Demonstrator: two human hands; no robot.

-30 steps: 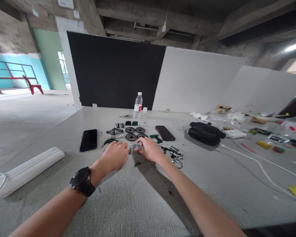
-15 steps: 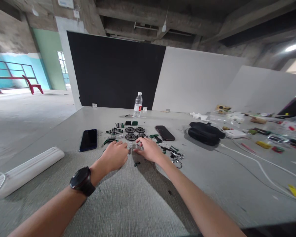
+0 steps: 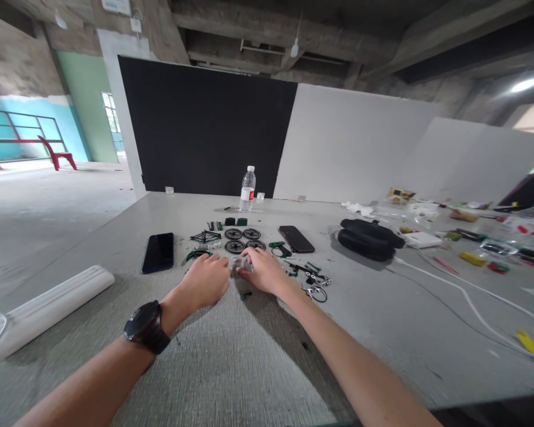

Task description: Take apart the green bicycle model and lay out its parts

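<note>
Low over the table, my left hand (image 3: 206, 279), with a black watch (image 3: 146, 326) on its wrist, is closed with fingers curled down. Its fingertips are hidden, so what it holds cannot be made out. Facing it, my right hand (image 3: 263, 270) has thumb and forefinger apart. Between the hands lie small clear or silvery pieces (image 3: 235, 262), too small to name. Just beyond are several black spoked toy wheels (image 3: 235, 246), and a miniature bicycle frame (image 3: 205, 236) to the left. A curved green part (image 3: 198, 255) is beside my left hand; a small green piece (image 3: 245, 295) lies nearer me.
Right of my right hand are loose black, green and silver parts (image 3: 314, 276). Phones lie left (image 3: 158, 252) and right (image 3: 296, 238). A water bottle (image 3: 248, 190) stands behind. Farther right are a black case (image 3: 367, 240) and white cable (image 3: 454, 284); a white bar (image 3: 56, 308) lies left.
My right hand has shifted slightly left, toward my left hand and the small pieces. The left hand stays nearly in place. The whole view has drifted a little.
</note>
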